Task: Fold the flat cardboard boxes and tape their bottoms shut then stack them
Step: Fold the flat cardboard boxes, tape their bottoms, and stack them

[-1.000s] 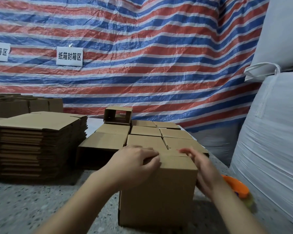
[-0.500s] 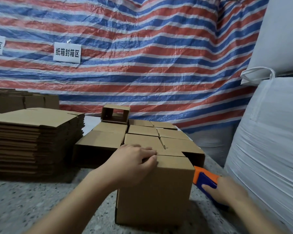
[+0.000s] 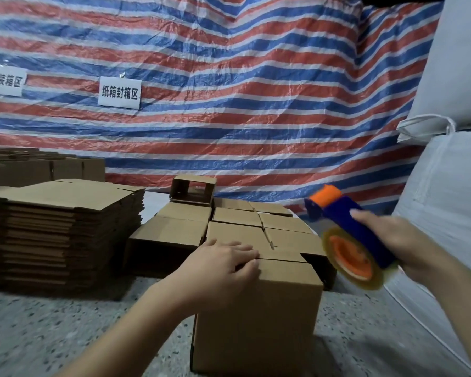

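Folded cardboard box [image 3: 256, 317] stands upright on the speckled floor [image 3: 65, 336], front and centre, its top flaps closed. Left hand [image 3: 218, 270] lies palm-down on the box top at the near left edge, fingers bent over the flap seam, pressing rather than gripping. Right hand [image 3: 397, 240] is raised to the right of the box, clear of it, fingers wrapped round the blue handle of a tape dispenser [image 3: 348, 238]; orange roller points up and away, tape roll hangs toward the box. Dispenser is blurred. Just behind the box, a block of finished boxes [image 3: 237, 221] sits in rows, one open box [image 3: 193, 190] at the back. Tall stack of flat cardboard [image 3: 63, 232] to the left. Striped tarp [image 3: 229, 77] behind, white sacks [image 3: 452, 186] at right.
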Motion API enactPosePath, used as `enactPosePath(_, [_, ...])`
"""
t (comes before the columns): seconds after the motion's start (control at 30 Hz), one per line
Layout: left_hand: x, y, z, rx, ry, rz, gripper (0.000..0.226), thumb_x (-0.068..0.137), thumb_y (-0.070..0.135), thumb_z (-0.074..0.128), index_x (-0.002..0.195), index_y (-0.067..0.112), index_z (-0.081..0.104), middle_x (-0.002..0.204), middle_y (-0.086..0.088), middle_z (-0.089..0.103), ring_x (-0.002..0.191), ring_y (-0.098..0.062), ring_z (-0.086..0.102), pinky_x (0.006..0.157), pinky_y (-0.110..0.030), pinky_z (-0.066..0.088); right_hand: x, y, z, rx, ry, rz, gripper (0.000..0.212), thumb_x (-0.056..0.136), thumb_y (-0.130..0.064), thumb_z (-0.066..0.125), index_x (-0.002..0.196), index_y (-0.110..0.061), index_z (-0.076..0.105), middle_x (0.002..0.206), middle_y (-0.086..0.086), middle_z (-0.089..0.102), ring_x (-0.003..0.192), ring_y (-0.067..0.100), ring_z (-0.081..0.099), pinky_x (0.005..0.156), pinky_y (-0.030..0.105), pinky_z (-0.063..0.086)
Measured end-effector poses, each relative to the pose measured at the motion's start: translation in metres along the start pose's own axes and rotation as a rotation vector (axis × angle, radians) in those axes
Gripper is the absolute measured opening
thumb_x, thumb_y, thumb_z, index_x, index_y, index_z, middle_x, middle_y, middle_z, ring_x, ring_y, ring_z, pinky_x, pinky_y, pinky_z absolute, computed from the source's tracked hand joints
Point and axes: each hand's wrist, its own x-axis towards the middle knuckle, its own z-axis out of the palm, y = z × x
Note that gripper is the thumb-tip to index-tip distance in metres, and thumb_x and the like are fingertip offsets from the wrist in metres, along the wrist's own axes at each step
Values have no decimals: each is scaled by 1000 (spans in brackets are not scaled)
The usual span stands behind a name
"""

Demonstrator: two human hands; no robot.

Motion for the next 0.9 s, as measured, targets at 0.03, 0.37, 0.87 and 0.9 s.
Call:
enactPosePath(0.03, [0, 0, -1, -3, 4, 3, 44, 103, 49, 28, 142, 38, 48, 150, 22, 41, 140, 2, 27, 119, -37, 12, -4, -19, -1, 84, -111, -5, 56, 79, -62, 69, 93, -7, 72, 76, 13, 76, 63, 28, 71, 56, 33, 54])
enactPosePath(0.37, [-5, 7, -10, -57, -26, -23, 42, 105, 44, 27, 143, 39, 45, 151, 20, 40, 142, 2, 25, 120, -37, 7, 13, -84, 37, 198, -558, 95, 74, 57, -60, 80, 107, -7, 68, 78, 10, 70, 60, 18, 64, 53, 27, 53])
enactPosePath(0.87, [16, 1, -48, -1349, 389, -629, 48, 103, 35, 43, 80, 1, 68, 76, -14, 74, 72, -23, 70, 54, -28, 56, 32, -104, 51, -49, -697, 45, 77, 55, -63, 77, 110, -9, 69, 84, 8, 73, 60, 14, 64, 55, 24, 53])
enactPosePath(0.9, [16, 4, -49, -1359, 340, -622, 49, 102, 37, 45, 79, 1, 68, 76, -14, 74, 69, -23, 71, 55, -28, 56, 32, -105, 52, -55, -704, 42, 76, 56, -63, 77, 109, -9, 69, 82, 8, 73, 59, 13, 64, 54, 23, 53])
